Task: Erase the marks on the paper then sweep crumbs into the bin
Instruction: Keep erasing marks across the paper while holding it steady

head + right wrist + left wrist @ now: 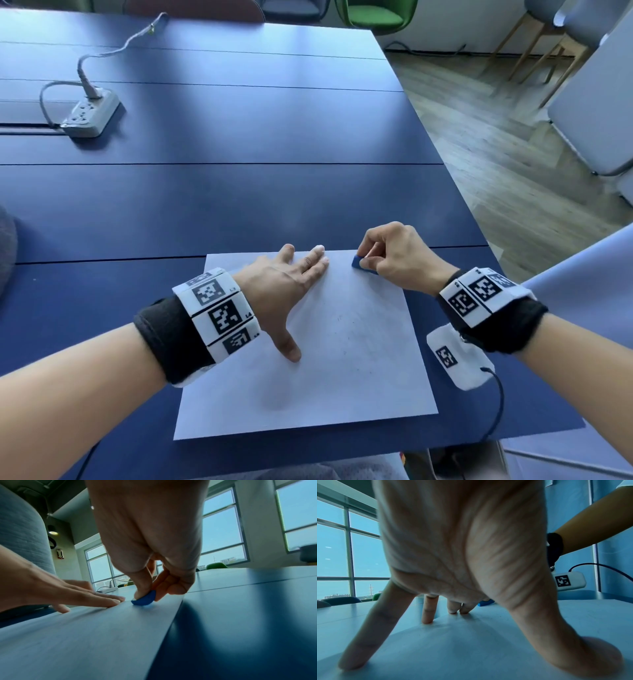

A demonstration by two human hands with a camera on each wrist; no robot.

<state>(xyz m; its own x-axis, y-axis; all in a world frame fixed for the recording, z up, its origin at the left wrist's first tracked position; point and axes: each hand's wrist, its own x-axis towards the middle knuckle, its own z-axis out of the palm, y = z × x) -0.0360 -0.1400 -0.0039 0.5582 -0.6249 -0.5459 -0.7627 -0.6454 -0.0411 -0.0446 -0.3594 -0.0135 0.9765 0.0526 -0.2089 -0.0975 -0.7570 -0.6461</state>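
Left hand (281, 291) spread flat on the paper (342, 359), fingers straight and splayed, fingertips (426, 620) pressing near the sheet's far edge, thumb stretched back toward the near side. Right hand (400, 260) pinching a small blue eraser (359, 264) between thumb and curled fingers, eraser touching the paper at its far right corner, just beside the left fingertips. Seen from the right wrist, the same eraser (144, 599) tilted on its edge against the sheet, close to the paper's right border. White sheet lying on the dark blue bench (239, 188), near the front edge, slightly turned. Faint grey marks (346, 339) visible around the middle of the sheet. Crumbs too small to tell. Farther back on the left, a grey power strip (90, 113) with a cable (102, 54) plugged in. Beyond the bench, a green chair (376, 13).
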